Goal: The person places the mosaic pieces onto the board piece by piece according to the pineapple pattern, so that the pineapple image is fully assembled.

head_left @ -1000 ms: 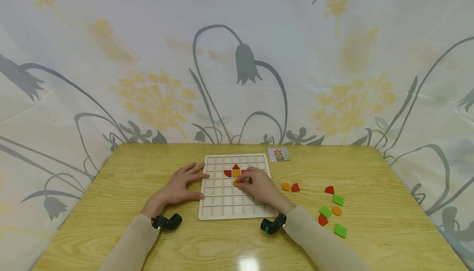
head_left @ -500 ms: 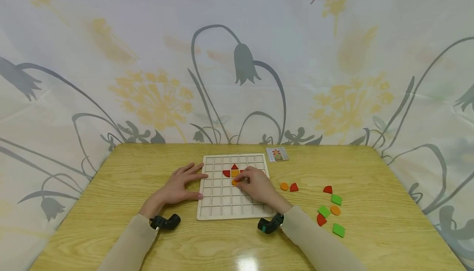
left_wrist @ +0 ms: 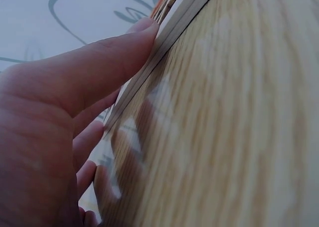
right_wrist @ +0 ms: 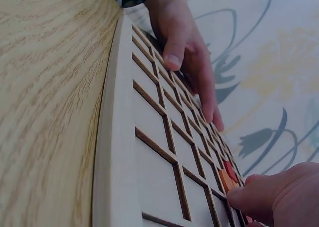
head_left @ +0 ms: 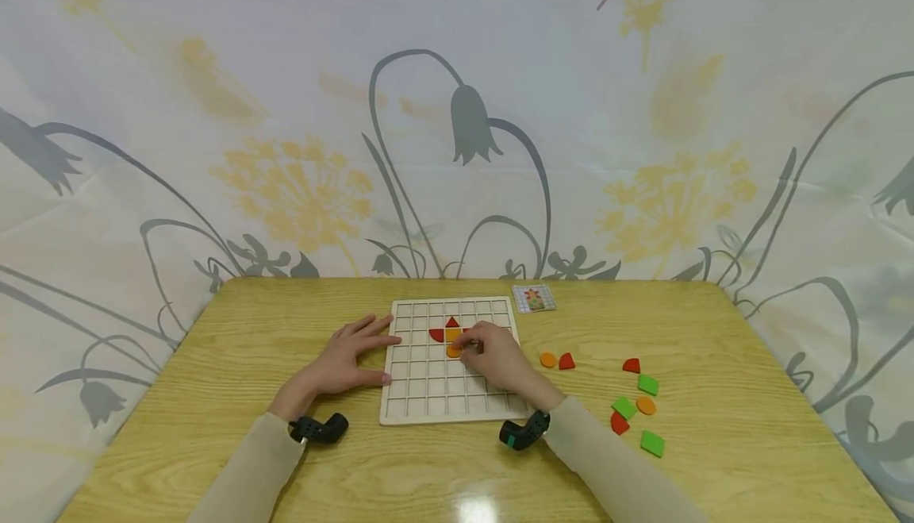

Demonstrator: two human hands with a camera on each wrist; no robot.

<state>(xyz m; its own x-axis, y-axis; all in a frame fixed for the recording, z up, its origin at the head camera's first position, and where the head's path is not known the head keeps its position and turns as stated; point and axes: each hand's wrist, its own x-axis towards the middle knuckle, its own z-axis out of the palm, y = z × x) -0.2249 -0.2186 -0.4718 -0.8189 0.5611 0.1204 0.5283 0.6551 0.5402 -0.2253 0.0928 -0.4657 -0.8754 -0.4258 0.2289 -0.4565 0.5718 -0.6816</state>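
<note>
A pale wooden grid board lies on the table. My left hand rests flat beside its left edge, fingers straight, and in the left wrist view the thumb touches the board's rim. My right hand is curled over the board's middle and pinches an orange round piece in a cell. Just above that piece sit an orange square, a red quarter piece and a red triangle. In the right wrist view a fingertip meets the orange piece.
Loose pieces lie to the right of the board: an orange disc, red pieces, green squares and several more. A small pattern card lies by the board's far right corner. A flowered cloth hangs behind the table.
The right hand has nudged the orange round piece slightly farther up the board, toward the orange square. The left hand has stayed put.
</note>
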